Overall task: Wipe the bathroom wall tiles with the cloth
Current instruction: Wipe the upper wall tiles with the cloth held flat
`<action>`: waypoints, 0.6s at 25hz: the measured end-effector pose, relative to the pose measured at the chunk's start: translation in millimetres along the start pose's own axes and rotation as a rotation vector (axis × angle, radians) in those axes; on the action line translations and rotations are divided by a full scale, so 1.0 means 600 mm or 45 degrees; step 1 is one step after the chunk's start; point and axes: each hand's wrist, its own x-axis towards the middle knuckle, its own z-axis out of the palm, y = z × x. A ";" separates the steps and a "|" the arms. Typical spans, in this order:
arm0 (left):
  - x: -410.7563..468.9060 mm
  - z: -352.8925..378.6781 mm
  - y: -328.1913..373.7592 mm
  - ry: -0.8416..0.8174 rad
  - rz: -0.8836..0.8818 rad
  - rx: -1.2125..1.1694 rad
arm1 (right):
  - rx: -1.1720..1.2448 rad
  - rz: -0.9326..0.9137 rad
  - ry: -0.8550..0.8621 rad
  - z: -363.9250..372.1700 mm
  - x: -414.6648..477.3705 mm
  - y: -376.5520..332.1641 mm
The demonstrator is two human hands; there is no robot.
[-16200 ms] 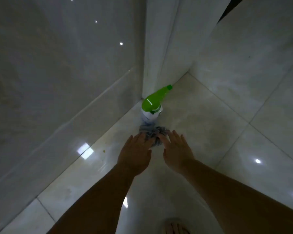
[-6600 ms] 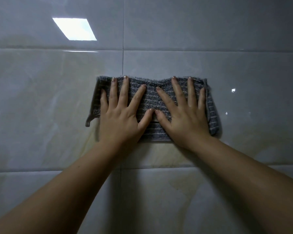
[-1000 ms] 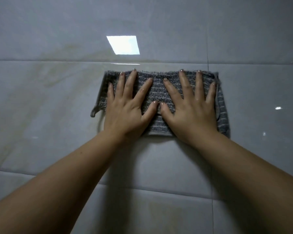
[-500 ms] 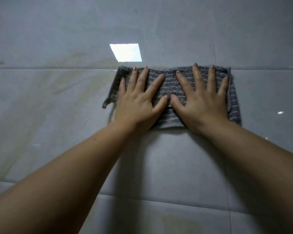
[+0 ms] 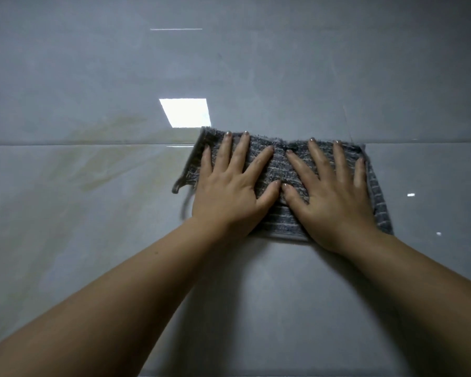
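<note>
Mostly hidden: the middle of the grey striped cloth [image 5: 276, 170] lies under both palms. Only its top edge, its two ends and a strip between the thumbs show. Both forearms are cut off by the lower frame edge. The light is dim, and the tile surface behind the cloth cannot be seen.

Surroundings: glossy grey wall tiles [image 5: 93, 254], with one horizontal grout line [image 5: 65, 144] running behind the cloth's upper edge. A bright square reflection [image 5: 186, 112] sits just above the cloth's left corner (a thin bright streak shows higher up). Yellowish streaks [image 5: 112, 161] mark the tile left of the cloth. A small loop [image 5: 176, 188] sticks out at the cloth's left end.

Hands: the left hand [image 5: 229, 197] and the right hand [image 5: 335, 205] lie flat on the cloth, side by side, thumb tips just beside each other. The fingers [image 5: 225, 156] are straight and spread. They press the cloth against the wall and grip nothing.
</note>
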 end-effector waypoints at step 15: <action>0.098 -0.040 -0.195 0.000 -0.103 0.031 | 0.063 0.016 0.024 -0.007 0.167 -0.171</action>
